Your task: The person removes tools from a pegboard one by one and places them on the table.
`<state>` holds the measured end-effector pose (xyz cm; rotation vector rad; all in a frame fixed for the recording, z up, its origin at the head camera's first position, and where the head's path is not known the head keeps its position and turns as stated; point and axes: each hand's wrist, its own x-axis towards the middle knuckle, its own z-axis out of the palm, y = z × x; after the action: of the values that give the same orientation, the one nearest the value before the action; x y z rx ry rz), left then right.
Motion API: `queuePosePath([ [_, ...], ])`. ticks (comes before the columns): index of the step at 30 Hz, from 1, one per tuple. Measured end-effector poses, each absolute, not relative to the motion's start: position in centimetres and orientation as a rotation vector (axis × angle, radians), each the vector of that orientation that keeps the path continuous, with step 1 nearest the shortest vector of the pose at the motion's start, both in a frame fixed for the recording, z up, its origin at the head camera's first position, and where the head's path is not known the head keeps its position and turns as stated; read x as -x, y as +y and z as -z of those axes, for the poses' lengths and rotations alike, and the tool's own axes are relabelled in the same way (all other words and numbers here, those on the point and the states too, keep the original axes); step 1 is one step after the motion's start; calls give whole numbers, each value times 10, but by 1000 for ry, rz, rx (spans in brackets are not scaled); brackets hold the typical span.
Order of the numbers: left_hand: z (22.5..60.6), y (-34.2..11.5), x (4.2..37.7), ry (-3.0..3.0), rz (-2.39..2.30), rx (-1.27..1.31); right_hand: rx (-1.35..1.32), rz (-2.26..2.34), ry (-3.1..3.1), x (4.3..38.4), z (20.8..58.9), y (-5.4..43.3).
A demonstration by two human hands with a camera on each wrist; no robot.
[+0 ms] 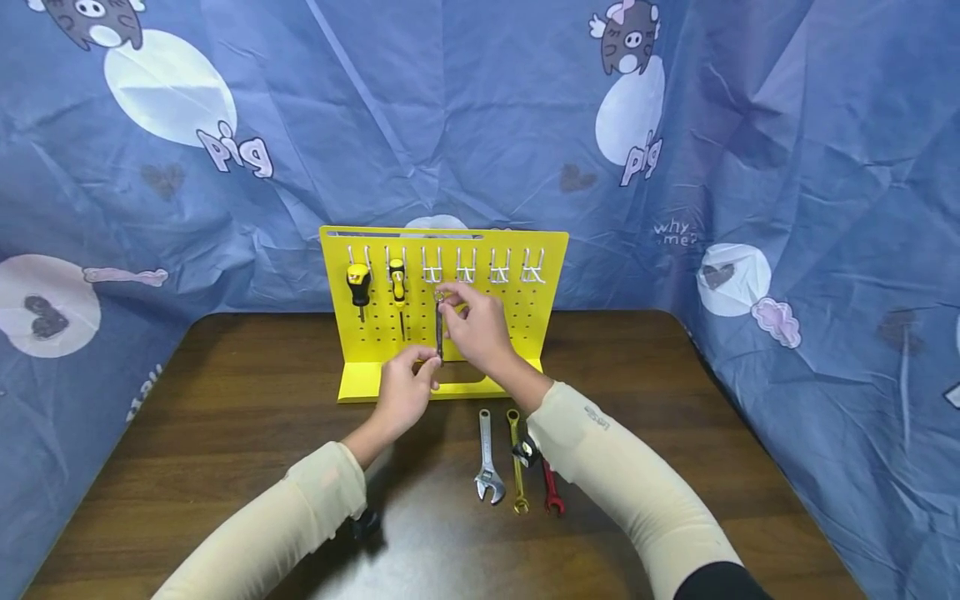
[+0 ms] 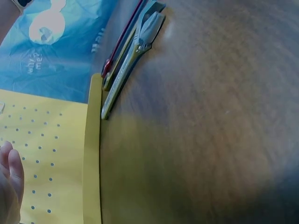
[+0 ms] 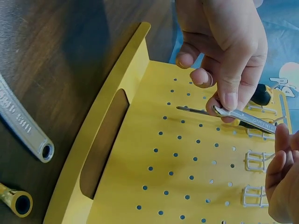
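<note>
While both hands meet before the yellow pegboard (image 1: 534,321), their fingers pinch the two ends of one slim metal wrench (image 3: 250,118). The right hand (image 1: 480,333) has thumb and fingertips closed on the upper end; the left hand (image 1: 405,390) pinches the lower end, thumb against finger, nearer the pegboard's foot. The slim metal wrench lies directly between the two sets of fingers, in front of the pegboard's face, its long axis close to upright in the head view. Its upper end shows just below the third hook (image 1: 432,273) from the pegboard's left, so the right hand is the nearer one to that hook; whether metal touches hook cannot be told. On the pegboard's left side hang a black-and-yellow screwdriver (image 1: 360,284) and a mostly yellow screwdriver (image 1: 398,283), shafts down. Further out, on the wooden table (image 1: 247,417) in front of the pegboard, an adjustable wrench (image 1: 487,454), a gold wrench (image 1: 517,475) and a red wrench (image 1: 552,492) lie side by side. Behind the pegboard hangs a blue curtain (image 1: 495,117) printed with cartoon pigs.
</note>
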<state>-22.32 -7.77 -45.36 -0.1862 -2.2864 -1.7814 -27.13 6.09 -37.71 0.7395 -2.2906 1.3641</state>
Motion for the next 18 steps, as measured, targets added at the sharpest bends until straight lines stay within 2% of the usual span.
queuePosePath([
  [18, 473, -65, 181, -2354, 1846, 184, -675, -1474, -2482, 257, 401, 80],
])
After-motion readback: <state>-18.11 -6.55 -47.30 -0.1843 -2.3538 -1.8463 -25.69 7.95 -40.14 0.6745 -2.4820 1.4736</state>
